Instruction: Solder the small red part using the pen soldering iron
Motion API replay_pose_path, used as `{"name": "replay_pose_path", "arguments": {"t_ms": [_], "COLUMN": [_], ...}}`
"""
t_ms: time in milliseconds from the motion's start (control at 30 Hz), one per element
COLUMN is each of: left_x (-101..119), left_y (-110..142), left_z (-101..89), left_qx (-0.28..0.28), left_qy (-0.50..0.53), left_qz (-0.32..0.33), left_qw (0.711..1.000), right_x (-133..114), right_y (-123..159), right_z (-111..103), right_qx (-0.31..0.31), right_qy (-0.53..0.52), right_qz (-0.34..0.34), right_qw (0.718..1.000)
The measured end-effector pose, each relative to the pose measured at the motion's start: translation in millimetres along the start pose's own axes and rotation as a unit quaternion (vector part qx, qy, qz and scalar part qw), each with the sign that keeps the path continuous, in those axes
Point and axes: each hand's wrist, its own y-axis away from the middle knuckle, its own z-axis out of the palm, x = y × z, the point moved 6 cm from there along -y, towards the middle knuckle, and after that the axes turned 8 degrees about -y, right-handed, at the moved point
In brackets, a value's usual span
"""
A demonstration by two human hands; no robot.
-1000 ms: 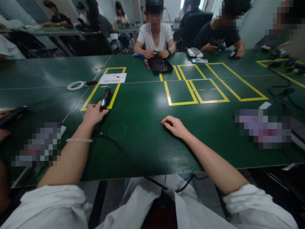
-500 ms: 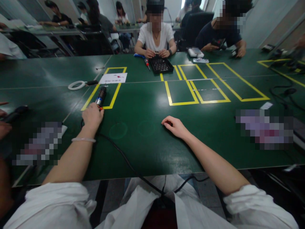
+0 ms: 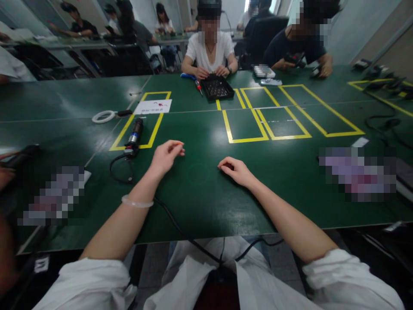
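Note:
My left hand (image 3: 166,157), a pale bracelet (image 3: 137,201) on its wrist, is over the green table with its fingers loosely bent and apart, holding nothing that I can see. To its left lies a black cylindrical tool (image 3: 135,133) with a silver and blue band, a reddish near end and a looped black cable (image 3: 111,165). The tool sits in a yellow tape outline (image 3: 156,131), apart from the hand. My right hand (image 3: 238,170) rests on the table, fingers curled in toward the thumb around a hollow with nothing in it.
A printed paper sheet (image 3: 153,106) and a white cable coil (image 3: 103,116) lie beyond the tool. Opposite, a person in white (image 3: 211,51) handles a black tray (image 3: 217,88) beside a red screwdriver (image 3: 198,87). Yellow tape rectangles (image 3: 248,140) mark the right. A black cable (image 3: 174,221) crosses the near edge.
My left hand has let go of the black cylindrical tool and moved right, toward the middle of the table. The tool stays in the tape outline. My right hand has not moved.

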Motion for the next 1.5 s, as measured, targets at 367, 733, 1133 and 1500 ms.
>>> {"name": "replay_pose_path", "arguments": {"t_ms": [367, 733, 1133, 1500], "left_x": [54.3, 37.0, 41.3, 46.0], "left_y": [49.5, 47.8, 50.9, 52.7], "left_z": [103.2, 109.0, 105.9, 100.9], "left_qx": [-0.227, -0.200, -0.192, -0.156], "left_qy": [0.196, 0.254, 0.188, 0.087], "left_qz": [0.012, -0.009, 0.027, 0.091], "left_qw": [0.954, 0.946, 0.963, 0.980], "right_x": [-2.8, 4.9, 7.2, 5.0], "right_y": [1.1, 0.4, -0.2, -1.6], "right_z": [16.3, 16.3, 12.9, 9.5], "right_qx": [-0.074, -0.044, -0.035, -0.006], "right_qy": [-0.291, -0.328, -0.302, -0.248], "right_qz": [0.087, 0.121, 0.109, 0.063], "right_qw": [0.950, 0.936, 0.946, 0.967]}}
